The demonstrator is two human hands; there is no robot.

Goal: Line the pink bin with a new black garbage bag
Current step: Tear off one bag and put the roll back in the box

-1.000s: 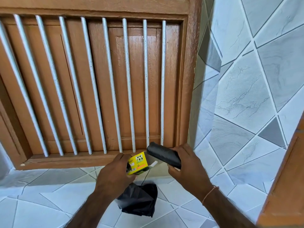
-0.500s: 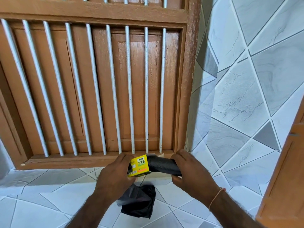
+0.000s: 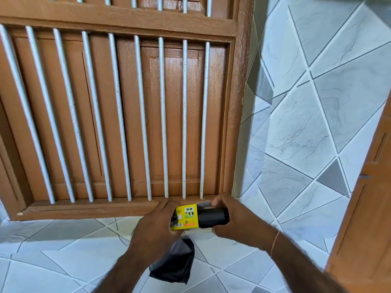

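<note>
Far left: brown wooden window frame (image 3: 118,208) with white bars (image 3: 118,115) set before closed shutters, filling most of the view above a tiled ledge (image 3: 53,246).

Left of centre: left hand (image 3: 156,227), fingers curled round the end of a yellow carton (image 3: 187,216), gripping it. Below that hand, hanging crumpled against the tiles, a loose black garbage bag (image 3: 175,265); appears tucked under the same hand's lower fingers, though the exact hold is hidden by the palm. Probably very light, limp, slick film: no stiffness, apt to slide out of a loose pinch and to cling shut at the mouth. Best taken at the open edge, rubbed apart between thumb and fingers, then shaken out; easily torn if yanked against a corner.

Centre: black roll of bags (image 3: 212,215) protruding from the carton's right end, firm and cylindrical, far easier to hold than the single bag.

Right of centre: right hand (image 3: 237,223), fingers wrapped over the roll's free end, thumb beneath, closed round it; thin cord at the wrist. Seemingly pushing the roll back into the carton, or drawing it out — impossible to say which from one view.

Right: grey-and-white tiled wall (image 3: 317,134), then a wooden door edge (image 3: 368,208).

No pink bin in view. Both hands occupied by carton and roll: those to be set down somewhere before the bag can be opened.
</note>
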